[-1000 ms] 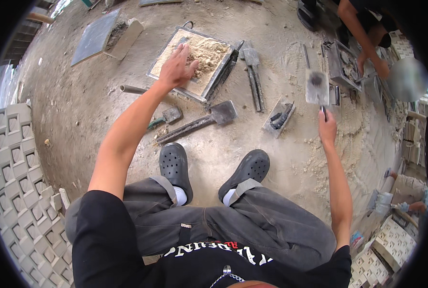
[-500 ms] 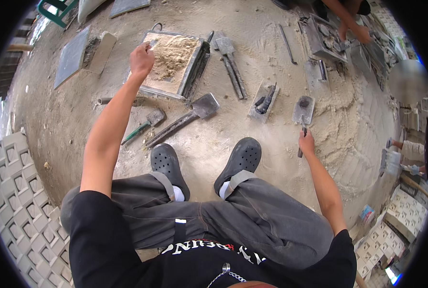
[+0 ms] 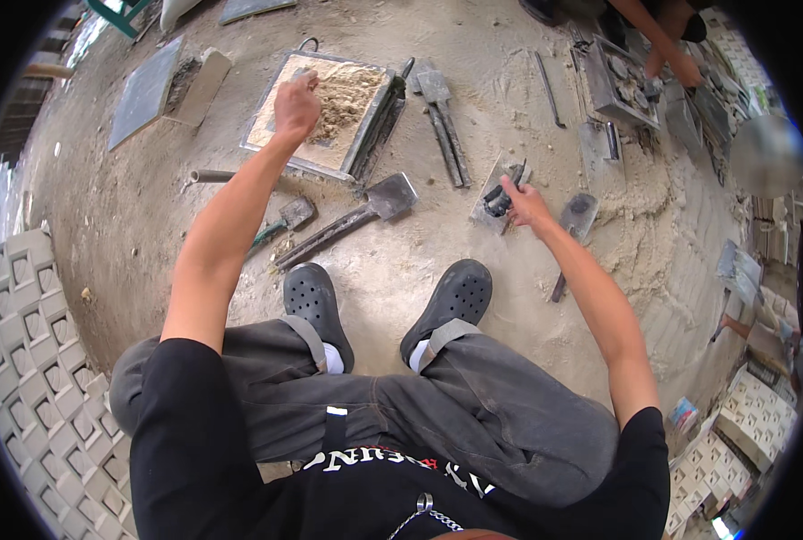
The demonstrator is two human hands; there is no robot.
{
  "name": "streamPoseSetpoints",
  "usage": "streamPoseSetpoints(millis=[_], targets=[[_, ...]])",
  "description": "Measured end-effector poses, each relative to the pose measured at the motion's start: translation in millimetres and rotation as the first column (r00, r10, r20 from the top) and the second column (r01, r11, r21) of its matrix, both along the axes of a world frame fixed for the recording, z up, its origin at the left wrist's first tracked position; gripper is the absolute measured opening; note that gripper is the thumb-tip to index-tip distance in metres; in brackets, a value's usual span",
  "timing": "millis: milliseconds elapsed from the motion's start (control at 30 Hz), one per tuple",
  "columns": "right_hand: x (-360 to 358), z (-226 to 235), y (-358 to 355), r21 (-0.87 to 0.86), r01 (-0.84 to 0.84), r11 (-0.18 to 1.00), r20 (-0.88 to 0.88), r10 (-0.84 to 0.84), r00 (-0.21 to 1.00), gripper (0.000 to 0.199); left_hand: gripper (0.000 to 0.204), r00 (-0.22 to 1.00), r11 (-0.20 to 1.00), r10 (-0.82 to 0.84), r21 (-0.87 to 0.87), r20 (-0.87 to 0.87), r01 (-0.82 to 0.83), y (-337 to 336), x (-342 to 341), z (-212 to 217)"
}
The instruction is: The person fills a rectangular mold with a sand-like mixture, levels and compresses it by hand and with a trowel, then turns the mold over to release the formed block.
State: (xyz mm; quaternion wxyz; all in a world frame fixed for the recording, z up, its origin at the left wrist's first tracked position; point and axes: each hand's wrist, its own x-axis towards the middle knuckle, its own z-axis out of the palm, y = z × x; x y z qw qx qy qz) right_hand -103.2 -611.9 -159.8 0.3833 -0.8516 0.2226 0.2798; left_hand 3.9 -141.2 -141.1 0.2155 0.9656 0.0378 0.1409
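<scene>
My left hand [image 3: 297, 108] is closed above the filled mould, its fingertips together; a small grey bit shows at them, too small to name. Under it, the square metal-framed mould [image 3: 266, 144] holds pale sandy mix [image 3: 352, 94], with darker crumbs heaped in the middle. To the right, my right hand [image 3: 529, 207] closes on the dark handle of a plastering float [image 3: 491, 209], whose flat plate rests on the ground. Just right of that hand lies a small trowel [image 3: 580, 212], its handle pointing toward me and partly hidden by my forearm.
A square-bladed shovel [image 3: 390, 196], a green-handled scoop [image 3: 297, 212] and a pipe [image 3: 212, 176] lie before my shoes. Two long-handled tools [image 3: 435, 88] are right of the mould. Another person's hand [image 3: 685, 68] works at a metal mould [image 3: 610, 103]. Patterned blocks [image 3: 32, 333] stand left.
My right hand has let go of the small trowel, moved left and forward, and taken hold of the float's handle. My left hand has shifted right, farther over the mould.
</scene>
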Motion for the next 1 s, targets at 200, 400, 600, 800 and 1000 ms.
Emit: streamPoseSetpoints(millis=[200, 400, 600, 800, 1000], targets=[[10.5, -73.3, -6.4, 0.053, 0.288, 0.956, 0.053, -0.290, 0.955, 0.029, 0.035, 0.998, 0.983, -0.039, -0.183, -0.056, 0.028, -27.4, -15.8, 26.5], [17.5, -3.2, 3.8, 0.136, 0.293, 0.946, 0.191, -0.315, 0.929, 0.022, 0.074, 0.986, 0.987, -0.155, 0.034, -0.069, 0.157, -26.5, -29.9, 11.9], [62.2, 127.8, 46.2, 0.334, 0.072, 0.940, 0.194, -0.144, 0.970, 0.018, 0.099, 0.940, 0.907, -0.226, 0.297, -0.254, 0.298, -44.5, -20.6, 18.7], [107.2, 181.7, 134.6, 0.482, 0.149, 0.863, 0.067, -0.206, 0.976, 0.026, 0.118, 0.875, 0.825, -0.369, 0.324, -0.313, 0.464, -42.6, -29.4, 20.9], [109.4, 159.9, 244.6, 0.446, 0.059, 0.893, 0.182, -0.155, 0.971, 0.028, 0.119, 0.803, 0.783, -0.348, 0.321, -0.484, 0.533, -27.8, -41.3, 57.2]])
